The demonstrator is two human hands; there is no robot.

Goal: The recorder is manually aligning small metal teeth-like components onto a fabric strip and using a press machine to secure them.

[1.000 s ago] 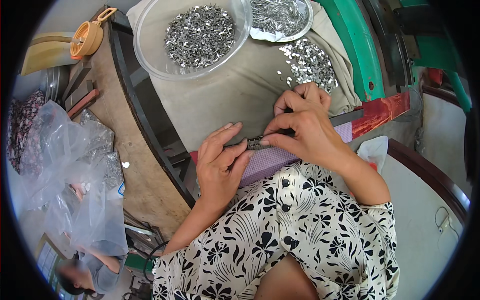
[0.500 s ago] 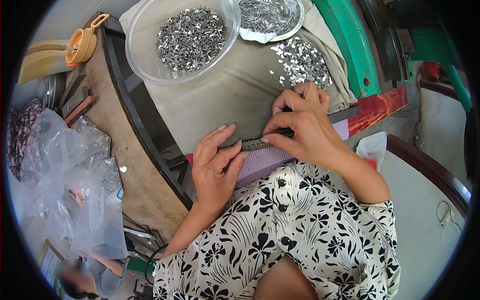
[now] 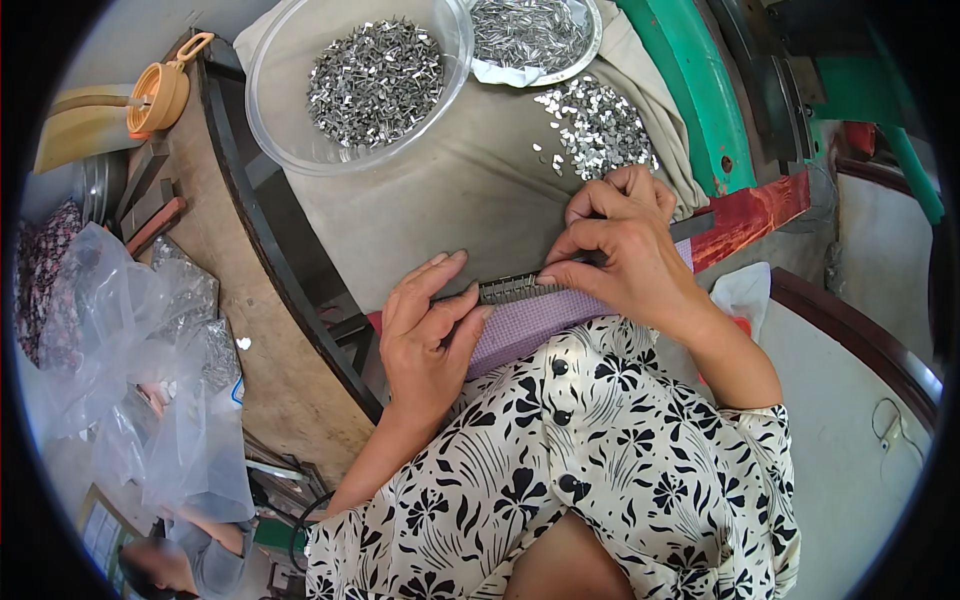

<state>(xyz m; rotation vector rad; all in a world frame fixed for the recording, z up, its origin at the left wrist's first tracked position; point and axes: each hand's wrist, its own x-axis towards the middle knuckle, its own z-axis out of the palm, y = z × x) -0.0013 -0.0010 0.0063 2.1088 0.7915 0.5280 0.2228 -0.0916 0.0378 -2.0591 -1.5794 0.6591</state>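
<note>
A dark metal strip (image 3: 513,290) with a row of small metal pins along it lies near my body, at the edge of a purple checked cloth (image 3: 545,318). My left hand (image 3: 428,318) grips the strip's left end between thumb and fingers. Farther right along the strip, my right hand (image 3: 630,248) has thumb and forefinger pinched at the row. Its other fingers curl toward a pile of small flat shiny metal pieces (image 3: 600,125). Whatever sits between the right fingertips is too small to make out.
A clear plastic bowl (image 3: 262,120) of small metal parts stands at the far left of the grey-brown cloth (image 3: 420,210). Beside it is a white-rimmed bowl (image 3: 590,50) of thin metal pins. A green metal frame (image 3: 690,90) borders the right; plastic bags (image 3: 190,420) lie left. Another person's arm (image 3: 222,532) shows lower left.
My right hand has slid rightward along the strip, and a longer run of the pin row now shows between the hands. My left hand stays at the left end.
</note>
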